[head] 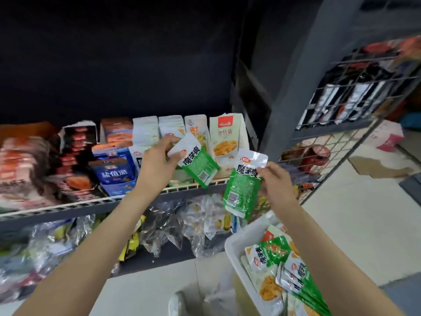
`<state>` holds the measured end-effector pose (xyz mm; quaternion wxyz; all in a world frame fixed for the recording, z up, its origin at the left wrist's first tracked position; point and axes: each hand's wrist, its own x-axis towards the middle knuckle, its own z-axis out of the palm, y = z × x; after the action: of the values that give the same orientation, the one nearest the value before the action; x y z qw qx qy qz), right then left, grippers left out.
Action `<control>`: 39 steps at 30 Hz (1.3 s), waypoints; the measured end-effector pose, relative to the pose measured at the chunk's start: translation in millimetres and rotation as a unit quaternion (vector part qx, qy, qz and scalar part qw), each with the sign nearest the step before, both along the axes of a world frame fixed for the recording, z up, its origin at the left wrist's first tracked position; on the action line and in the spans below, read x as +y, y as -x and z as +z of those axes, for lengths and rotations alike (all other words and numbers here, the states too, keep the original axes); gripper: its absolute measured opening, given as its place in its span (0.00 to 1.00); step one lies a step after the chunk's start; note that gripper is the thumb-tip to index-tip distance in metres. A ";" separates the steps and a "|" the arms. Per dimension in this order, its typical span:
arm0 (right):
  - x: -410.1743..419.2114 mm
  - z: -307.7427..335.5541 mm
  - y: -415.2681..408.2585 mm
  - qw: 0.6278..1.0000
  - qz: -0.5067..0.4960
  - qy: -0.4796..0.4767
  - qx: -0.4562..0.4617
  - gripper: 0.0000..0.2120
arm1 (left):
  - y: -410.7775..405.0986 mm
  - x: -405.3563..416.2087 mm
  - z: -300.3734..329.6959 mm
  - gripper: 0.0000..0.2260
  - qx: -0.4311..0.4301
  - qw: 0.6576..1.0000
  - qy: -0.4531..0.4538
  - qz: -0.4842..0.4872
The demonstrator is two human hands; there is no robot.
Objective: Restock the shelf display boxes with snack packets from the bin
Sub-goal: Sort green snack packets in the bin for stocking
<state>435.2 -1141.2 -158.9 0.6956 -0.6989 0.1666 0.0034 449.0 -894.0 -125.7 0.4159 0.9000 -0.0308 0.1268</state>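
Note:
My left hand point(157, 163) pinches a green and white snack packet point(198, 164) by its white top, held tilted in front of the display boxes point(227, 142) on the wire shelf point(95, 202). My right hand point(276, 181) pinches a second, matching green packet point(242, 185) by its upper right corner; it hangs just off the shelf's front edge. A white bin point(239, 247) at the lower right holds several more green and orange packets point(280, 263).
Blue, red and black snack boxes point(114, 169) fill the shelf's left side. Clear bagged goods point(164, 224) lie on the lower shelf. A wire rack point(346, 124) with packets stands at the right, on a pale tiled floor point(355, 224).

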 end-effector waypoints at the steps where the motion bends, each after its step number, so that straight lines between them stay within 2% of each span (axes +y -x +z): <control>1: 9.4 5.6 -7.9 1.000 0.003 0.002 -0.013 0.11 | -5.1 10.1 6.1 0.12 -0.011 1.000 -0.006 0.012; 6: 48.3 30.2 -41.8 0.995 0.035 0.060 -0.077 0.11 | -29.0 44.2 34.2 0.20 -0.034 0.999 -0.004 0.011; 10: 71.9 42.8 -60.5 0.992 0.039 0.070 -0.098 0.12 | -47.3 53.8 50.5 0.06 -0.046 0.996 -0.075 0.013; 15: 85.3 45.1 -71.6 0.991 0.032 0.071 -0.109 0.07 | -62.1 61.5 50.3 0.12 0.048 0.992 -0.108 -0.046; 17: 86.9 42.1 -74.6 0.991 0.024 0.081 -0.106 0.07 | -65.4 65.7 46.2 0.14 0.056 0.984 -0.152 -0.069; 20: 88.7 39.4 -79.0 0.991 0.017 0.094 -0.094 0.09 | -70.0 71.7 42.4 0.11 0.011 0.976 -0.209 -0.064; 24: 92.3 43.0 -83.6 0.990 0.005 0.099 -0.104 0.04 | -77.1 75.5 44.9 0.05 -0.087 0.960 -0.262 -0.045; 27: 93.4 47.1 -86.5 0.986 -0.011 0.117 -0.121 0.04 | -84.3 77.4 48.4 0.08 -0.081 0.943 -0.319 -0.045; 29: 94.1 48.0 -89.5 0.985 -0.013 0.125 -0.119 0.02 | -87.2 77.6 52.1 0.08 -0.085 0.942 -0.322 -0.045; 33: 98.5 46.3 -94.3 0.986 -0.002 0.132 -0.106 0.02 | -92.4 71.6 53.4 0.08 -0.054 0.940 -0.333 -0.047; 39: 107.6 43.1 -90.4 0.988 0.009 0.118 -0.104 0.03 | -116.1 43.3 19.5 0.10 0.020 0.900 -0.425 -0.099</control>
<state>525.6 -1033.6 -115.8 0.6220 -0.7738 0.0866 -0.0825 565.1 -850.7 -106.1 0.0052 0.9859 -0.1623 0.0415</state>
